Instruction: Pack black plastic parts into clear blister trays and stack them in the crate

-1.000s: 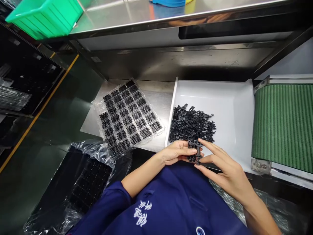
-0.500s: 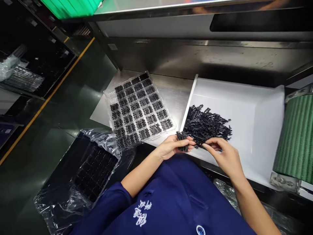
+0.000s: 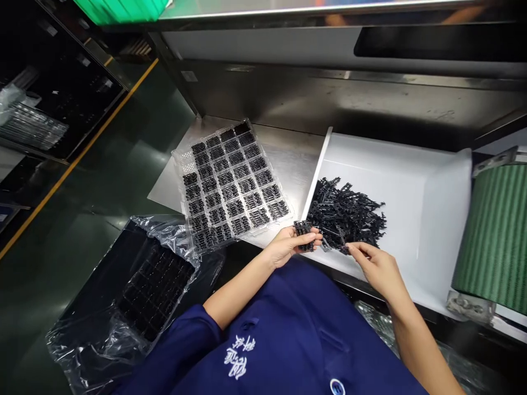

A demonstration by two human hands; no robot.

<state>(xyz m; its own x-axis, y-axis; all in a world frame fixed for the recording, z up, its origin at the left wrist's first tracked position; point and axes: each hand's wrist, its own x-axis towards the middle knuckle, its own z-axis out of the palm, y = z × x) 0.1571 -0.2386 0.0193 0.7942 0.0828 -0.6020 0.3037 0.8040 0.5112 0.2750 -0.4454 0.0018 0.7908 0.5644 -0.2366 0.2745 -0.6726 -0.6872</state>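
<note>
My left hand (image 3: 290, 244) is closed around a small row of black plastic parts (image 3: 303, 236), held at the near left corner of the white bin (image 3: 405, 208). My right hand (image 3: 373, 263) pinches one thin black plastic part (image 3: 343, 239) at the near edge of the pile. The loose pile of black plastic parts (image 3: 349, 211) fills the bin's left side. To the left lies a clear compartment tray (image 3: 284, 218), most of its pockets filled with rows of the same black parts. Two pockets at its left edge hold none.
A green ribbed conveyor belt (image 3: 496, 236) stands to the right of the bin. Lower left is a box wrapped in clear plastic (image 3: 90, 307) with dark trays in it. A steel ledge (image 3: 308, 99) runs behind, with a green crate (image 3: 119, 8) above.
My right hand has drawn slightly down and away from the pile, and a thin part now shows at its fingertips. My left hand keeps its row of parts. The view has shifted slightly.
</note>
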